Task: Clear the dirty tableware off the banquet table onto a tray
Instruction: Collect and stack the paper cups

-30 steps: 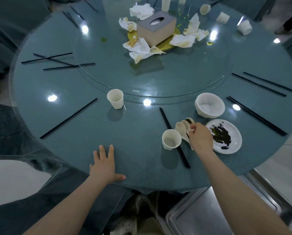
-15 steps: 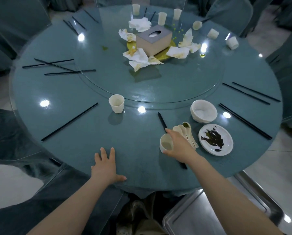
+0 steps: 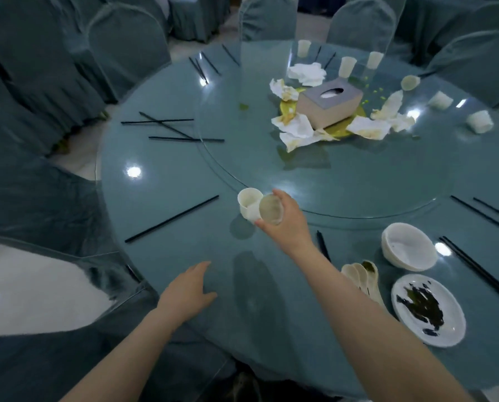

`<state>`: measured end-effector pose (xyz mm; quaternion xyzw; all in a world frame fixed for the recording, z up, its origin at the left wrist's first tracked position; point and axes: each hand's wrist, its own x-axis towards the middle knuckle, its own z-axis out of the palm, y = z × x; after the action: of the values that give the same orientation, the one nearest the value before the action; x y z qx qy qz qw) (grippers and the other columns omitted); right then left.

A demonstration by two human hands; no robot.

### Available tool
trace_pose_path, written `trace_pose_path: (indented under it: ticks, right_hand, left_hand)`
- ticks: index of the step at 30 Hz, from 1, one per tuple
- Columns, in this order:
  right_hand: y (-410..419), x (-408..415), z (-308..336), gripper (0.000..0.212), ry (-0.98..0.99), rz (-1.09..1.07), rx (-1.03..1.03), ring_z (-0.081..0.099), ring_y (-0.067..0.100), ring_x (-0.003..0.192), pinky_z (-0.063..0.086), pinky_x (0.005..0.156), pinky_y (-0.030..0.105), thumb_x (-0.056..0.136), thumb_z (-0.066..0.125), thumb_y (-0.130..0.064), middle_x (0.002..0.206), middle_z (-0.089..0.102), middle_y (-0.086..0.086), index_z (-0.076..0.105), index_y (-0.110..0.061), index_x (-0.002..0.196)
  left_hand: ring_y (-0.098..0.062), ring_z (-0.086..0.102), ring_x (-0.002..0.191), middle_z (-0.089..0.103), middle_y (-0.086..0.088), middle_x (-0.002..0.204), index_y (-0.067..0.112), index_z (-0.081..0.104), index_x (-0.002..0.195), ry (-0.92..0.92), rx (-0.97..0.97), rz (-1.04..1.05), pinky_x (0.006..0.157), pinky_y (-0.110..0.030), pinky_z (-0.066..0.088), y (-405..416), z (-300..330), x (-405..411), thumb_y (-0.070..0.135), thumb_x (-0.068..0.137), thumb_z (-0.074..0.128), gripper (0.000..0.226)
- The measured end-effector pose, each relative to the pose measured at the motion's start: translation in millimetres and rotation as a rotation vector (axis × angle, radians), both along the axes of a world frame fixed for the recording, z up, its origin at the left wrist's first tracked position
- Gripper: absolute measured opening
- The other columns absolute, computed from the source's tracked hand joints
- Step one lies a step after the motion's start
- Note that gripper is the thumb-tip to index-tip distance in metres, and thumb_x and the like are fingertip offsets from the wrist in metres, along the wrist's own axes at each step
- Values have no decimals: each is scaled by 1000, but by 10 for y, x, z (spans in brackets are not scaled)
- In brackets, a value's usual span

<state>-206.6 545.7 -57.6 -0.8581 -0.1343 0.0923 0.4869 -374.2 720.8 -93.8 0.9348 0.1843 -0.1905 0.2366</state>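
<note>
Here my right hand gripped one cup, tilted, rim touching a second cup standing on the table; I judged I was nesting them. Left hand lay flat, fingers relaxed, near the table edge. No tray in view. Still uncleared: bowl, spoons, soiled plate, chopsticks, far cups. Early stage.
</note>
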Motion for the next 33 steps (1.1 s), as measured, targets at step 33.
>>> trace_pose_path:
  ticks: [33]
  right_hand:
    - [-507,-1566,1003,49,-7,1,49,62,8,91,50,77,20,69,78,-40,108,62,-10,54,-34,112]
  left_hand:
    - [0,44,118,46,23,126,31,43,135,-609,-352,-162,91,1,26,-492,1234,-470,36,70,80,75]
